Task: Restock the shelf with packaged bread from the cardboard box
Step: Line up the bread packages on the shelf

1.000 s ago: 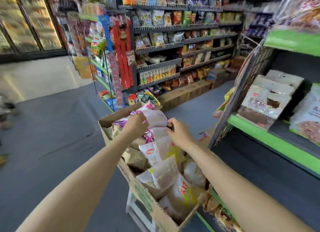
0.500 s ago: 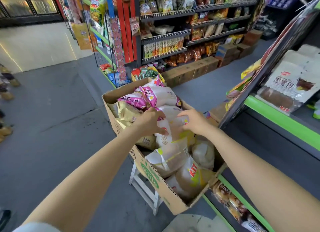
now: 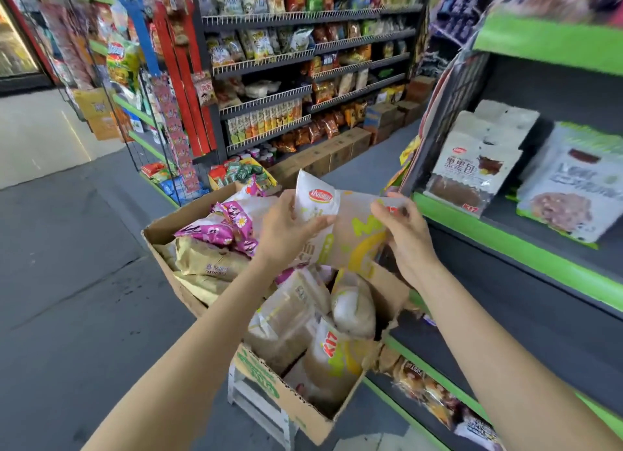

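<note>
We hold two bread packages above the open cardboard box (image 3: 305, 413). Our left hand (image 3: 290, 230) grips a white package with a red oval logo (image 3: 315, 203), thumb curled across its front and fingers behind it, so it stands nearly upright. Our right hand (image 3: 406, 235) pinches the edge of a tan package with yellow-green lettering (image 3: 357, 235), fingers curled round its right side. The two packages touch, the white one overlapping the left part of the tan one, and both hang over the far half of the box.

The box sits tilted on a small white stool (image 3: 256, 400) and is crowded with more bread: pink flowered packs (image 3: 222, 228) at the far left, gold-tan packs (image 3: 205, 263) beside them, and clear and tan bags (image 3: 286, 322) toward the near corner, one marked with red letters (image 3: 332, 349).

To our right stands the green-edged shelf (image 3: 505, 248). On it lean white packs of dark bread (image 3: 468, 171), and beside them a pale pack with a green top (image 3: 580, 188). A lower tier holds more bagged bread (image 3: 424, 393). Across the grey aisle floor (image 3: 84, 282), a dark rack of snack bags (image 3: 286, 46) fills the background, with cartons (image 3: 323, 154) lined along its foot.
</note>
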`<state>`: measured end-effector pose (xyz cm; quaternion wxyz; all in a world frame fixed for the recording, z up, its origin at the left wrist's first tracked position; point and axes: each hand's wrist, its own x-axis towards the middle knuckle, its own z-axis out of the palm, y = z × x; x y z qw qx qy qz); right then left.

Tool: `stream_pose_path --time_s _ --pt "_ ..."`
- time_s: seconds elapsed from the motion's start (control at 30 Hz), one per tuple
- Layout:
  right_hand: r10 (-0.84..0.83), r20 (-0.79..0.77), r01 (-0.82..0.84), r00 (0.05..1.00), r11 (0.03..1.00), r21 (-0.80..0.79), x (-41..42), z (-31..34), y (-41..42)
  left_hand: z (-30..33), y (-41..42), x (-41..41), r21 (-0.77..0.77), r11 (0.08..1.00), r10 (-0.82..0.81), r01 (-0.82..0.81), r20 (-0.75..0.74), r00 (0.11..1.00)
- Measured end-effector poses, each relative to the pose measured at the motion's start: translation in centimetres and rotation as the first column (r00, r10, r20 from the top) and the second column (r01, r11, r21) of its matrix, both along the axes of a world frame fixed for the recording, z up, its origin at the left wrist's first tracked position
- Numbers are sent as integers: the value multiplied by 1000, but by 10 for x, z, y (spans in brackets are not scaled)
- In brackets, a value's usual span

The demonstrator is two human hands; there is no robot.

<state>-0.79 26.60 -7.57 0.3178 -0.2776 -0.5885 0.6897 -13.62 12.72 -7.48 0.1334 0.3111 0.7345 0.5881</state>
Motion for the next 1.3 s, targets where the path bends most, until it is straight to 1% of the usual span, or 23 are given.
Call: stream_pose_path --time_s 0.07,0.13,0.17,0.27,0.37,0.43,0.5,0.53,0.57,0.7,0.8,0.9,0.97,1.07,1.13,1.17,1.3 --pt "63 22 -63 998 998 29 27 7 14 11 27 20 67 998 -4 4 -2 1000" --pt "51 76 -54 996 998 36 58 14 30 23 58 47 101 994 -52 52 4 999" --pt "8 85 -12 996 999 46 74 18 41 31 75 63 107 991 -75 75 -2 997" --pt "-229 61 221 972 968 118 131 34 76 48 131 120 118 975 -185 186 -21 983" --pt "-380 -15 378 925 916 130 195 44 115 62 189 182 143 942 -306 302 5 952" --pt "-490 -49 491 870 858 152 238 47 142 67 227 224 124 906 -409 405 9 913" --pt "-585 -66 586 808 789 185 279 49 173 68 264 266 96 838 -541 537 18 841" --pt "-605 -65 604 794 772 198 298 48 190 67 284 284 72 806 -590 588 15 807" --pt "-611 -61 609 789 765 209 316 50 205 68 302 302 38 793 -608 608 -4 794" --pt "-626 29 599 779 758 260 369 47 263 63 370 355 -154 819 -573 552 -171 802" --pt "-629 114 584 769 763 277 384 44 301 58 410 373 -259 855 -505 449 -219 835" --pt "-612 183 532 770 773 346 382 45 324 52 438 372 -269 897 -414 350 -239 878" --pt "-595 216 492 774 781 386 375 39 337 45 455 363 -265 906 -388 330 -209 898" --pt "-605 269 454 749 765 456 365 24 358 35 473 353 -253 905 -387 341 -162 908" --pt "-640 292 457 711 736 500 363 16 370 26 483 350 -217 893 -423 395 -97 901" --pt "-660 289 473 694 720 509 363 12 375 22 489 349 -197 889 -435 413 -86 896" --pt "-704 269 517 658 681 519 364 3 391 18 509 356 -267 887 -428 376 -171 887"
